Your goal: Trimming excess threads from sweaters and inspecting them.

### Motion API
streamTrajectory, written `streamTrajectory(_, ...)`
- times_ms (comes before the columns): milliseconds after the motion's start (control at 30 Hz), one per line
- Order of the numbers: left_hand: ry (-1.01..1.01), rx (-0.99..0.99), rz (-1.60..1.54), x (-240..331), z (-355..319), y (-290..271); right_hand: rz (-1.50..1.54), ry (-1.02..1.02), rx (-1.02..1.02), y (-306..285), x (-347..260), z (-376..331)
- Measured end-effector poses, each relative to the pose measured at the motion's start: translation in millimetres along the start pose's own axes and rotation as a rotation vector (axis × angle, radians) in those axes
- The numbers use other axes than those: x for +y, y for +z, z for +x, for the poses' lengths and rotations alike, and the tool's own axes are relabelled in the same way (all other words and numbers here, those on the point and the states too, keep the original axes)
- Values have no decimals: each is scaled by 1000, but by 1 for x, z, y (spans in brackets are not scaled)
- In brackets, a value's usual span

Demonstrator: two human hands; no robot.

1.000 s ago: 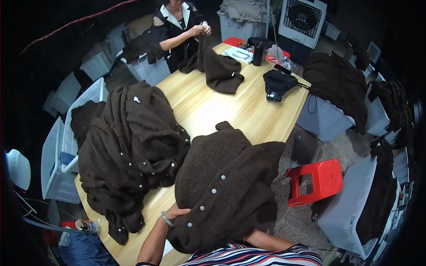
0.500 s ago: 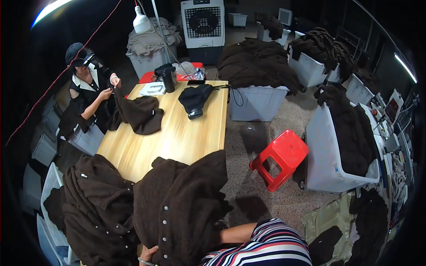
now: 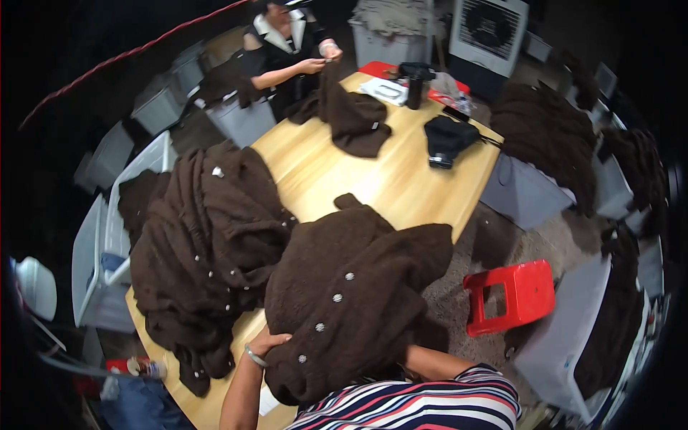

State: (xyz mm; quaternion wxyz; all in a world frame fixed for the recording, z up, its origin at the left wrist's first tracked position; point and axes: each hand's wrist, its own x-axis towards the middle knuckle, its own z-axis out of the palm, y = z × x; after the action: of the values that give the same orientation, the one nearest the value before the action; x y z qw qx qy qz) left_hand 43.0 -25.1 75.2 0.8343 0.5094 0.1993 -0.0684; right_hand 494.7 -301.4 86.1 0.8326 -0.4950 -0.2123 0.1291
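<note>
Head view: we've got the brown buttoned garment (image 3: 326,297) bunched over the near end of the table (image 3: 387,190), right in front of us. Our left hand (image 3: 269,342) grips its lower left edge, thumb on top. Our right forearm (image 3: 438,363) disappears behind it, so we can't tell that hand's grip. Brown heap (image 3: 190,236) sits just left, red stool (image 3: 532,290) off right.

The left hand (image 3: 268,344) holds a brown buttoned garment (image 3: 358,308) beside a heaped brown pile (image 3: 201,236).
</note>
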Motion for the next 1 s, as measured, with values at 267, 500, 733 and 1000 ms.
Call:
streamTrajectory(267,145,-147,177,31,28,58,51,125,-474,183,83,93)
streamTrajectory(500,336,-418,161,94,33,122,49,71,-694,314,94,134)
streamTrajectory(733,480,-582,40,121,34,120,-51,-70,-837,443,69,187)
streamTrajectory(1000,644,-512,-230,185,-3,-2,-237,-266,-971,615,44,223)
